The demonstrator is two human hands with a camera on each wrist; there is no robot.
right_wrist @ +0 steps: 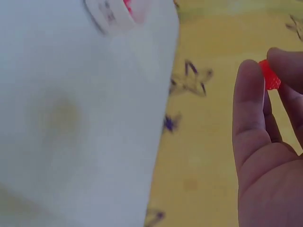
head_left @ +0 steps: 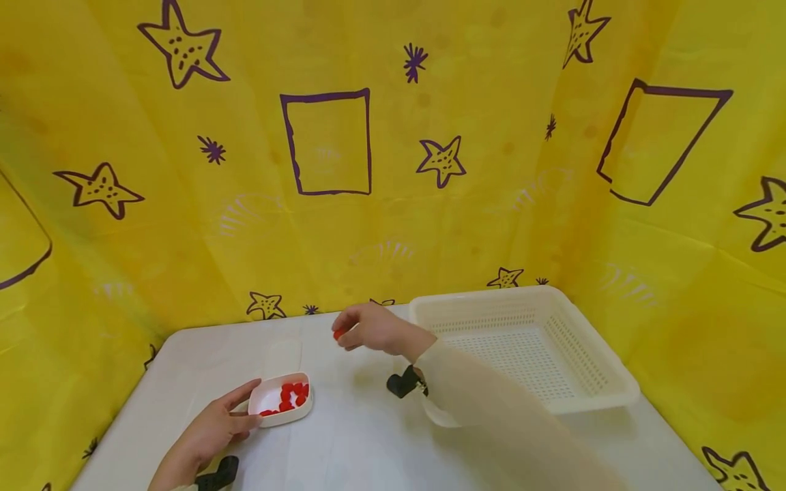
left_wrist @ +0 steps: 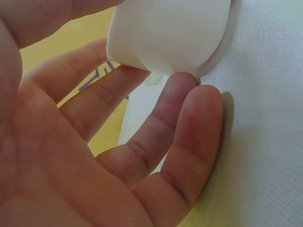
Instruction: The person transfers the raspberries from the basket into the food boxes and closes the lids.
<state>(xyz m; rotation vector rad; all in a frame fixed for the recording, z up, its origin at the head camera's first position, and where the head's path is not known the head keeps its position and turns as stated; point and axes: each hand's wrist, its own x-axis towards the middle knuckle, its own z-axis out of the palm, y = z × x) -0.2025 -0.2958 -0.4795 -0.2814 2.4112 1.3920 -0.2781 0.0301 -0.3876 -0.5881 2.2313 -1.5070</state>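
Note:
A small white box (head_left: 281, 421) stands on the table at the left, with several red pieces (head_left: 286, 395) inside, mostly toward its right side. My left hand (head_left: 211, 429) grips the box's left end between thumb and fingers; the left wrist view shows the fingers (left_wrist: 182, 99) by the box's white end (left_wrist: 170, 33). Raised over the table's far part, my right hand (head_left: 374, 329) pinches a small red bumpy piece (right_wrist: 270, 75) between thumb and fingertips. In the head view that piece (head_left: 339, 335) is mostly covered by the fingers.
A large cream plastic basket (head_left: 589, 341) with slotted walls stands at the right, beyond my right forearm. Behind the white box lies a pale flat lid-like flap (head_left: 284, 354). Yellow curtains (head_left: 381, 225) with drawn stars surround the white table (head_left: 356, 436) at the back and sides.

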